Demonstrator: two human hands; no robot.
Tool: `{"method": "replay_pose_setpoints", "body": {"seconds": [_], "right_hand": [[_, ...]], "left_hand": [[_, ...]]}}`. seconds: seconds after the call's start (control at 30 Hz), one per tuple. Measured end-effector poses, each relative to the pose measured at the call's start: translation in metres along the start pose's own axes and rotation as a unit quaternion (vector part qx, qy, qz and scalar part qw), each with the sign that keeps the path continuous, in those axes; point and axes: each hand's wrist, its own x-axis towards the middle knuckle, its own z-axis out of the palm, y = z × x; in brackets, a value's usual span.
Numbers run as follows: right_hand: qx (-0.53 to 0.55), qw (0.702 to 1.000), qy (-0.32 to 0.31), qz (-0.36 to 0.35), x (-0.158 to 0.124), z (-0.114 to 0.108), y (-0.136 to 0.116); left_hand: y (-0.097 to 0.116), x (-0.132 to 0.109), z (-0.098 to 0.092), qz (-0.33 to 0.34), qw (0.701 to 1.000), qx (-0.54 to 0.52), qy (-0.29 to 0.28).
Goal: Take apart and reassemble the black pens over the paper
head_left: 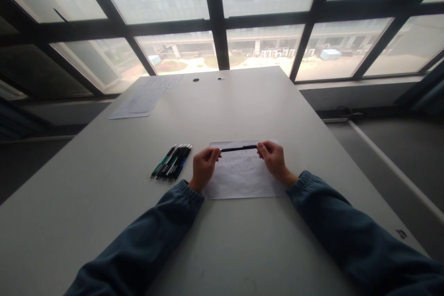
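A black pen (239,148) is stretched nearly level between my two hands, above a sheet of paper (243,180). My left hand (204,164) pinches its left end between thumb and fingers. At the other end, near the clip, my right hand (273,159) pinches the pen too; both tips are largely covered by the fingers. Faint marks show on the paper, too dim to read. To the left of my left hand lies a bunch of several pens (171,163), side by side, mostly black with some green and blue parts.
The white table (215,115) reaches to the windows. More papers (137,99) lie at its far left edge. Two round holes (196,80) sit at the far end. A small dark mark (401,234) is near the right edge, and a pale pipe (388,166) runs along the floor beyond.
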Motion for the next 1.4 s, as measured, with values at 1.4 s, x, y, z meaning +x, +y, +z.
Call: {"method": "replay_pose_setpoints", "body": {"seconds": [1.4], "right_hand": [[-0.027, 1.0, -0.003, -0.009, 0.0, -0.0006, -0.0012]], "left_hand": [[0.0027, 0.0001, -0.0003, 0.011, 1.0, 0.01, -0.003]]}}
